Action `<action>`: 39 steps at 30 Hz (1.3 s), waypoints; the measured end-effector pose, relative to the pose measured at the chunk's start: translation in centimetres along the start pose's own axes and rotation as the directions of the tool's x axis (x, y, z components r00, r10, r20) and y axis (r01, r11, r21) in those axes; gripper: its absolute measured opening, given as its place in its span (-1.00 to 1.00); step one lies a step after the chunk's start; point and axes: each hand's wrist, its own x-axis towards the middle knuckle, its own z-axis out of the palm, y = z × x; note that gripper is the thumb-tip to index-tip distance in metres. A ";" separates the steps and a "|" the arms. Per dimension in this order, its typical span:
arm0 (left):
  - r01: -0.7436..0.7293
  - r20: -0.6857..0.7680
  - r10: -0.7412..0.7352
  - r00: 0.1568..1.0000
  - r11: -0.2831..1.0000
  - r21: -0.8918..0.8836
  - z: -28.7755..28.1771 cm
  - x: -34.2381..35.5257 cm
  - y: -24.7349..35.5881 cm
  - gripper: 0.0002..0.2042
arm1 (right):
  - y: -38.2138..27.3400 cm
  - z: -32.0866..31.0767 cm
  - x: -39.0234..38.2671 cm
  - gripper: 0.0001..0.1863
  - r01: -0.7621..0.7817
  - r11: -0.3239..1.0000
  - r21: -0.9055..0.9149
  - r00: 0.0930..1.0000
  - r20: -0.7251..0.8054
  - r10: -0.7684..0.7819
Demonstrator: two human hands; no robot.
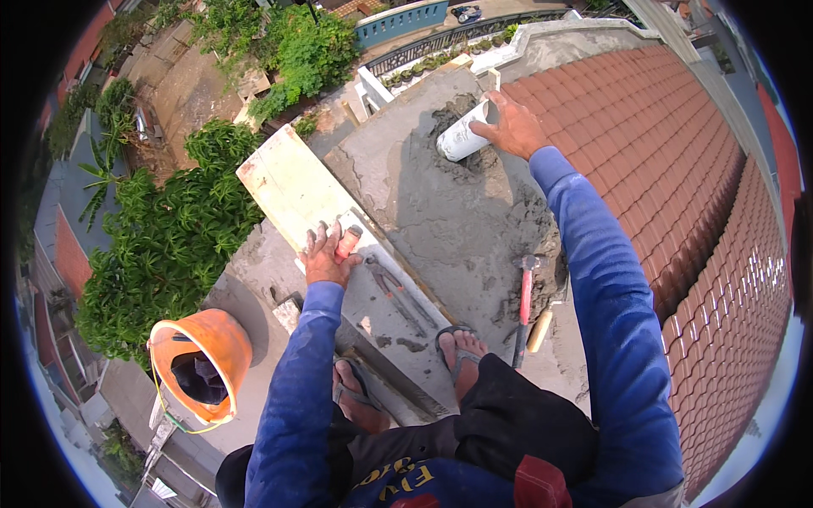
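Two hands were at work on a grey concrete roof slab (pixel 406 169) in the head view. The right hand (pixel 511 127) was clamped around a white plastic pipe (pixel 465 134) set in wet grey mortar (pixel 474 203) near the far edge. The left hand (pixel 326 254) gripped a red-handled tool (pixel 347 243) on a pale wooden plank (pixel 292 186). A red-handled hammer (pixel 526 300) lay beside the right foot; an orange plastic bucket (pixel 203 360) sat lower left.

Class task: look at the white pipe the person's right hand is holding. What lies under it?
Wet grey mortar is heaped around and beneath the white pipe, gripped by the right hand. The pipe covers the surface directly below it.
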 end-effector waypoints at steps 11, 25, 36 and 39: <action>0.024 0.011 -0.024 1.000 0.998 0.051 -0.4 -0.2 0.7 -0.01 | 10.3 -3.5 -19.4 -0.54 -0.331 0.394 0.857 0.813 0.047 0.580; 0.011 0.013 -0.012 1.000 0.997 0.075 -0.4 0.1 0.0 0.00 | 9.5 6.8 -37.2 -0.14 -0.474 0.810 0.346 0.819 -0.164 0.549; -0.038 0.001 0.038 0.999 0.996 0.080 -0.1 0.1 -0.4 -0.02 | 3.5 5.5 -38.0 -0.40 -0.392 0.905 -0.164 0.905 -0.243 0.348; -0.016 0.006 0.016 1.000 0.997 0.071 -0.3 0.0 0.3 -0.01 | 3.9 8.4 -39.2 -0.47 -0.500 0.865 -0.045 0.864 0.043 0.502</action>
